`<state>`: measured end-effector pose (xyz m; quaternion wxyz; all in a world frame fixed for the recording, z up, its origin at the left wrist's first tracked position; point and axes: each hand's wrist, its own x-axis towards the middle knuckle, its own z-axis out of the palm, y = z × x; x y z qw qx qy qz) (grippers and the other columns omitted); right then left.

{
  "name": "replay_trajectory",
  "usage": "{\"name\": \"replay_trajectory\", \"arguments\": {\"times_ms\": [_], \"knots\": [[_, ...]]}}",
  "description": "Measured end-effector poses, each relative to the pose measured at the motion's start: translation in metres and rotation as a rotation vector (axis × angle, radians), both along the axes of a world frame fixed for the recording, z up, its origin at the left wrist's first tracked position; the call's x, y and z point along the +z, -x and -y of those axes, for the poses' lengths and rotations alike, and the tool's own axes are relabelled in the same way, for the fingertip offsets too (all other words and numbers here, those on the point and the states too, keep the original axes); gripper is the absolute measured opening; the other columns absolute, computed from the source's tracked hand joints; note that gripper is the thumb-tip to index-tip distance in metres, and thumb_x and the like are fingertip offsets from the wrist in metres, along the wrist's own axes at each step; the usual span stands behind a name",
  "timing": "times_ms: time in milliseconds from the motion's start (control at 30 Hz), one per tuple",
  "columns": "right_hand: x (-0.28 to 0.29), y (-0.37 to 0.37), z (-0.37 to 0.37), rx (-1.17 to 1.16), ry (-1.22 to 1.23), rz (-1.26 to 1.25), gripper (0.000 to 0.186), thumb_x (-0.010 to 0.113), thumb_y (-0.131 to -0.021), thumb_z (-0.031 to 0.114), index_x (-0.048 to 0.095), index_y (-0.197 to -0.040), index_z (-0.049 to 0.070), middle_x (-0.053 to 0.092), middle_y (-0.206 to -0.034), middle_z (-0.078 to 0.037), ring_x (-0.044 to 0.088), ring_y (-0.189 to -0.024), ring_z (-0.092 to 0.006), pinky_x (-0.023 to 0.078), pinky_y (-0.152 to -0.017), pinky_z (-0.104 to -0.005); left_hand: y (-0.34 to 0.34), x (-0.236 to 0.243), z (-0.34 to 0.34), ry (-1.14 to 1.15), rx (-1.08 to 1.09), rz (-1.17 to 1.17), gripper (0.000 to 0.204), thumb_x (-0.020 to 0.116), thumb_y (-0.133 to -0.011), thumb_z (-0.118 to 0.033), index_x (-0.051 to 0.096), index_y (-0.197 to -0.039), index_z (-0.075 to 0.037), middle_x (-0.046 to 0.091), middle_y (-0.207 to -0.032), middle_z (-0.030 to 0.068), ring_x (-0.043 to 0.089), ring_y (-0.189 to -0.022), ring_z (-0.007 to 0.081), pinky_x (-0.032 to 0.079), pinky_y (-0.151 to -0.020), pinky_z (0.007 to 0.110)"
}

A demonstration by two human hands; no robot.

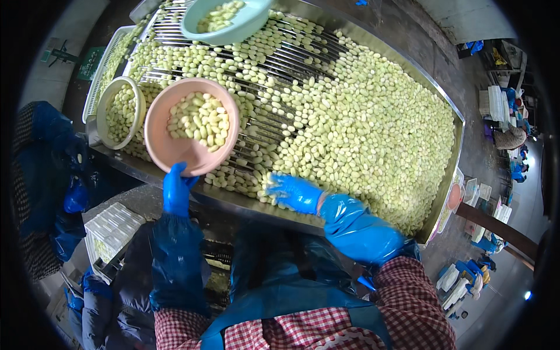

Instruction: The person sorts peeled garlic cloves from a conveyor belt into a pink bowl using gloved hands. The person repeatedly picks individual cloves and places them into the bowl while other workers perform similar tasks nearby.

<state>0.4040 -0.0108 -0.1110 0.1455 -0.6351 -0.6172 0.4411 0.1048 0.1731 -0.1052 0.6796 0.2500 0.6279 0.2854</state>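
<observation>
A long stainless-steel sorting table [446, 146] with a slatted bed fills the view, heaped with pale green peeled beans [361, 134]; a concrete floor lies around it. The pink bowl [175, 153] sits at the table's near edge, half full of beans, its mouth tipped up and slightly toward the person; being round, it has no long axis to speak of. The left hand [176, 192], in a blue glove, is clamped on the bowl's near rim, thumb on top. The right hand [294, 192], also blue-gloved, lies just right of the bowl on the beans, fingers curled together over a small clutch of them; whether it truly grips any I cannot tell. Beside the pink bowl, to the left, rests a cream bowl [135, 99] of beans, and a pale teal bowl [233, 35] sits farther up the bed. A white slatted crate [114, 224] stands below the table's edge.

As a judgement: the bowl overhangs the edge, so a slack grip could tip it and spill beans to the floor.
</observation>
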Motion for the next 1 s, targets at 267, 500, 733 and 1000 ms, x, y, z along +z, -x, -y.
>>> {"name": "replay_trajectory", "arguments": {"times_ms": [267, 500, 733, 1000], "knots": [[-0.062, -0.126, -0.126, -0.217, -0.272, 0.514, 0.051, 0.055, -0.091, 0.031, 0.040, -0.139, 0.035, 0.035, -0.146, -0.011, 0.039, -0.129, -0.0354, 0.040, -0.102, -0.0443, -0.029, -0.025, -0.018, -0.359, -0.064, -0.255, 0.063, 0.064, -0.086, -0.024, 0.037, -0.138, -0.002, 0.052, -0.127, 0.0157, 0.054, -0.113, 0.0287, 0.046, -0.092, 0.038], [-0.049, -0.117, -0.009, -0.374, -0.163, 0.955, 0.060, 0.058, -0.087, 0.042, 0.037, -0.142, 0.032, 0.029, -0.149, -0.012, 0.025, -0.134, -0.0443, 0.017, -0.107, -0.0605, -0.021, 0.003, 0.002, -0.900, -0.273, -1.232, 0.074, 0.063, -0.088, -0.032, 0.026, -0.143, 0.001, 0.033, -0.142, 0.0275, 0.035, -0.130, 0.0398, 0.030, -0.107, 0.046], [-0.019, -0.020, -0.004, -0.447, -0.321, 0.239, 0.032, 0.064, -0.085, 0.015, 0.063, -0.117, 0.017, 0.061, -0.110, -0.011, 0.062, -0.093, -0.0292, 0.052, -0.080, -0.0365, 0.011, -0.029, 0.014, -0.769, 0.034, -1.252, 0.071, 0.052, -0.093, -0.040, 0.026, -0.143, 0.004, 0.029, -0.144, 0.0292, 0.030, -0.133, 0.0421, 0.026, -0.110, 0.047], [-0.056, -0.012, 0.016, -0.036, -0.127, 0.410, 0.015, 0.054, -0.083, 0.011, 0.062, -0.095, 0.013, 0.060, -0.098, -0.011, 0.062, -0.084, -0.0304, 0.050, -0.068, -0.0435, -0.001, -0.054, 0.012, -0.720, 0.071, -1.275, 0.075, 0.052, -0.092, -0.043, 0.023, -0.144, 0.004, 0.021, -0.148, 0.0280, 0.028, -0.135, 0.0404, 0.029, -0.108, 0.044]]}}
